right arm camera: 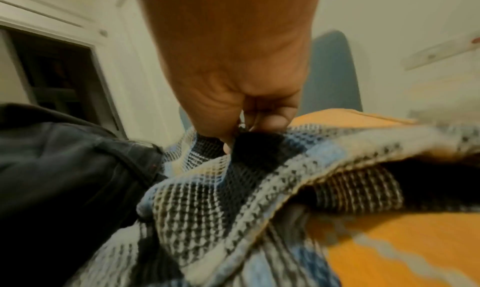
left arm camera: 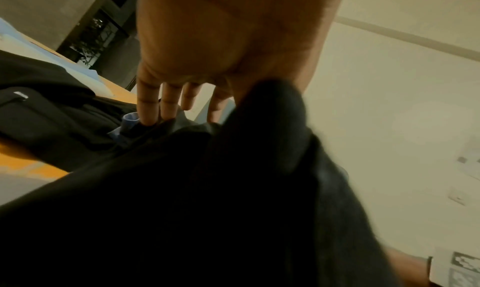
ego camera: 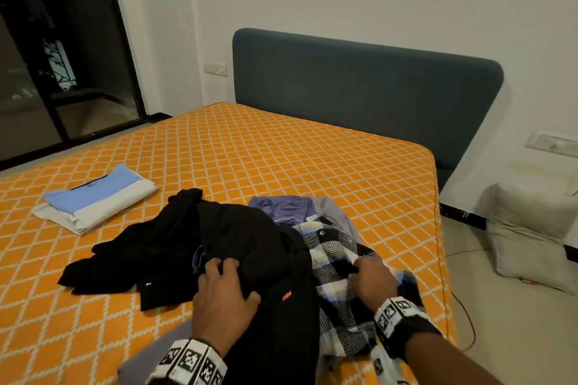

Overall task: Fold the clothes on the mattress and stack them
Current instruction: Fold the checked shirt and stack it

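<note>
Where writing might be read, none is legible: a small red tag (ego camera: 286, 296) and a small white tag (ego camera: 148, 284) sit on the black garments (ego camera: 219, 247), both too small to make out. The left hand (ego camera: 223, 294) presses on that black heap with its thumb hooked round a fold of it, fingers extended. The right hand (ego camera: 372, 283) pinches the checked shirt (ego camera: 341, 291) in a closed grip. A purple garment (ego camera: 283, 208) lies behind the heap. Two folded pieces, blue over white (ego camera: 93, 197), are stacked well apart to the left. All rest on the orange lattice-patterned mattress (ego camera: 281, 153), with a blue headboard (ego camera: 359, 97), white walls and a dark glass door (ego camera: 62, 56) beyond.
</note>
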Motion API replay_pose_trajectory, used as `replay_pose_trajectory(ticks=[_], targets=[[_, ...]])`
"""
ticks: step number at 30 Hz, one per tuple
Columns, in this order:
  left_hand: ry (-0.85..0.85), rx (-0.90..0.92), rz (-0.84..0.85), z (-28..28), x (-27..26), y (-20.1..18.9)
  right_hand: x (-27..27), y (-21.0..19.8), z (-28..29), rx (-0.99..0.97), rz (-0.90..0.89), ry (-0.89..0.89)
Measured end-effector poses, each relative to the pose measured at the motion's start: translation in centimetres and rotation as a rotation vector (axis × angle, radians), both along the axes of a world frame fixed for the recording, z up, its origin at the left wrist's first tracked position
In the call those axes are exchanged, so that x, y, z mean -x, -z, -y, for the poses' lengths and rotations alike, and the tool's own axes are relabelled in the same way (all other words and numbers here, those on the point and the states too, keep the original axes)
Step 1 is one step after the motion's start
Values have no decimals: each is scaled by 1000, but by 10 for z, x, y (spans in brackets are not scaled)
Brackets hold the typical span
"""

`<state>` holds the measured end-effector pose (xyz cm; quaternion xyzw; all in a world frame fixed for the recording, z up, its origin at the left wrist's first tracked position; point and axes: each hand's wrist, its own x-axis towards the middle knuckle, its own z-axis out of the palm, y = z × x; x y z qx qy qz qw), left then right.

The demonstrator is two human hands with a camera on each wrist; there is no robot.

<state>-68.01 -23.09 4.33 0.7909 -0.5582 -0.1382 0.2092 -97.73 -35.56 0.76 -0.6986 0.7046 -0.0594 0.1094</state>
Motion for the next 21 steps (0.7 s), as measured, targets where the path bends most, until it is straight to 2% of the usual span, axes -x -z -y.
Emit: replay_pose_trajectory(ticks=[4,7,10,13,15,17,19,21], targets=[[101,-121,-112,-1,3,-4,33,-51,10,302,178,101],[199,-178,-228,-5,11,-2,41,-133,19,559,230,158],[333,-214,-324,-7,41,3,33,-214,26,792,302,152],[444,-248,-573,-7,69,6,22,-282,22,972,396,104],[495,-227,-658,-9,78,-4,8,-316,18,999,462,30],[500,-133,-655,-13,72,-23,-17,-340,9,973,515,-86],[437,9,-645,-19,50,-48,-49,-353,-4,931,596,-217],[342,142,-718,-29,16,-76,-90,-357,-24,866,726,-332]])
